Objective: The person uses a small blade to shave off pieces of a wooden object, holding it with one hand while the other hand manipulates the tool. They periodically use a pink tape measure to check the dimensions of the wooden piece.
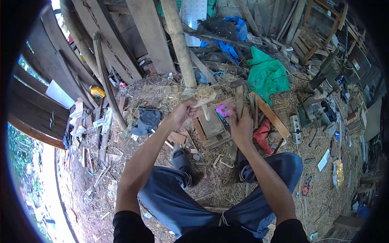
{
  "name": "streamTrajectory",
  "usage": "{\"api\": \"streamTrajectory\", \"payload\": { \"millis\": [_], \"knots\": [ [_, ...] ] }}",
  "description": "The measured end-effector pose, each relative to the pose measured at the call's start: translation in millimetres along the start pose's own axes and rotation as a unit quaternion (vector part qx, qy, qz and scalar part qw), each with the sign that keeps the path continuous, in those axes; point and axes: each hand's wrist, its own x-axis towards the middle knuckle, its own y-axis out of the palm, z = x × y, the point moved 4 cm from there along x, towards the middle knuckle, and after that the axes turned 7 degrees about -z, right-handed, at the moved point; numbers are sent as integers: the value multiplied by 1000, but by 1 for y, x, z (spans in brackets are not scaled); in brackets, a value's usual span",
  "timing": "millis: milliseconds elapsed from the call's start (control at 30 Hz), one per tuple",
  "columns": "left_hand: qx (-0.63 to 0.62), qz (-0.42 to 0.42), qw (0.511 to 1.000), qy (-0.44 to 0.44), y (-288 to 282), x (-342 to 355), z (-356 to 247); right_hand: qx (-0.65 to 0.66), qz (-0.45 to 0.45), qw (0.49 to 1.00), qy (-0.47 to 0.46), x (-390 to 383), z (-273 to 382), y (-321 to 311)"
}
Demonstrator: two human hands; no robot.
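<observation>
Pinched in my left hand is a pale, roughly T-shaped piece of wood, raised over a low wooden box or block. My right hand closes around an upright wooden bar. A dark, head-like piece shows at the bar's far end; whether they are joined I cannot tell. A pink and purple tape measure touches the fingers of my right hand on their left side, and it is unclear if they grip it too. My palm hides part of the bar.
A red power drill lies right of my right hand, beside an orange-brown board. Beyond are a green sack and a wooden post. A power strip lies further right. Shavings and scraps cover the ground around my feet.
</observation>
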Motion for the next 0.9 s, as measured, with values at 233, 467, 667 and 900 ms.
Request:
{"api": "streamTrajectory", "payload": {
  "millis": [233, 467, 667, 900],
  "knots": [
    [139, 0, 990, 20, -10, 21, 38, -27, 99, 991, 87, -5, -23, 8],
    [138, -8, 990, -2, -6, 29, 57, -95, 193, 975, 44, -17, 3, 11],
    [143, -23, 989, 13, -10, 26, 60, -89, 257, 962, 34, -17, 21, 16],
    [170, 5, 985, 13, -7, 39, 58, -128, 262, 957, 10, -21, 2, 22]
  ]
}}
